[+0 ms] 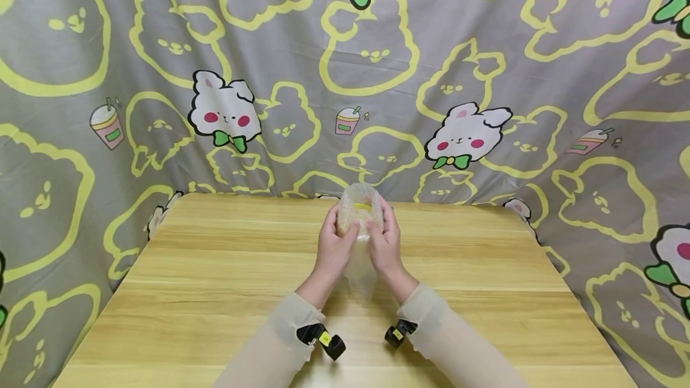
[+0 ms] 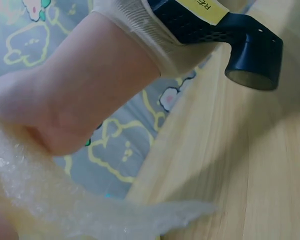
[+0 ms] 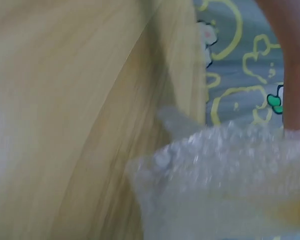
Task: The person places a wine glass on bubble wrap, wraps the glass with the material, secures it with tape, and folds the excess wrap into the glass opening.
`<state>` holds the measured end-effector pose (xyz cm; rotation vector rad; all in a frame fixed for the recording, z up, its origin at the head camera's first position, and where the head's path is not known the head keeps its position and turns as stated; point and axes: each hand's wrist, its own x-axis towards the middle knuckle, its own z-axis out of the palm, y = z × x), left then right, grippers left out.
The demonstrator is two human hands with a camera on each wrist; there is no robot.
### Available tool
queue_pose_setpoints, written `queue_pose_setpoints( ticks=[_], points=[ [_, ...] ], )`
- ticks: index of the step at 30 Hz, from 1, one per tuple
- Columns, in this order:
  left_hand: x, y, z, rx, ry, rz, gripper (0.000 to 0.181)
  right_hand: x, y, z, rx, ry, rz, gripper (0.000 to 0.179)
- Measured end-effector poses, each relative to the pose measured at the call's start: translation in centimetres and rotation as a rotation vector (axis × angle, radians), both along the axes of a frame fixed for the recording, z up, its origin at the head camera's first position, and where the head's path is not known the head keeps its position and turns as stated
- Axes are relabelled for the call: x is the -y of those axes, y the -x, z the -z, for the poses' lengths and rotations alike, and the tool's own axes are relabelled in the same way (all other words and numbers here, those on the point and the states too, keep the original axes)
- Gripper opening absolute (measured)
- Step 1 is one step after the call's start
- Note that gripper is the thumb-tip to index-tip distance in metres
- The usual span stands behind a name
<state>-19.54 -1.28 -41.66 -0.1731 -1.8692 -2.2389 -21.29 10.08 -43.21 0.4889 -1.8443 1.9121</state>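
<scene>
A piece of clear bubble wrap (image 1: 351, 197) is held up over the table by both hands. Inside it shows a rounded object with a yellow rim (image 1: 363, 206); its kind cannot be made out through the film. My left hand (image 1: 335, 245) grips the wrap from the left, thumb on the near side. From the right, my right hand (image 1: 385, 244) grips it likewise, the two thumbs close together. A loose end of film hangs below the hands. In the left wrist view, the bubble wrap (image 2: 55, 200) stretches to a tip; the right wrist view shows its bubbled edge (image 3: 200, 155).
Under the hands lies a wood-grain table (image 1: 215, 280). A grey patterned curtain (image 1: 302, 52) hangs behind it and along both sides. Black wrist cameras sit on the left cuff (image 1: 293, 316) and right cuff (image 1: 426, 310).
</scene>
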Motion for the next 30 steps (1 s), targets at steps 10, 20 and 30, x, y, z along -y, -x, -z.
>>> queue_pose_setpoints(
  ticks=[10,20,30],
  points=[
    [0.3,0.9,1.5,-0.085,0.009,0.123,0.057,-0.6,-1.6,-2.7,-0.168,-0.274,0.089,0.047],
    [0.4,0.9,1.9,-0.1,0.008,0.147,0.056,0.0,-0.8,-1.5,-0.444,-0.28,0.248,0.03],
    [0.5,0.2,0.7,-0.126,0.061,0.167,0.06,-0.5,2.3,1.8,-0.607,-0.225,0.311,0.028]
  ],
)
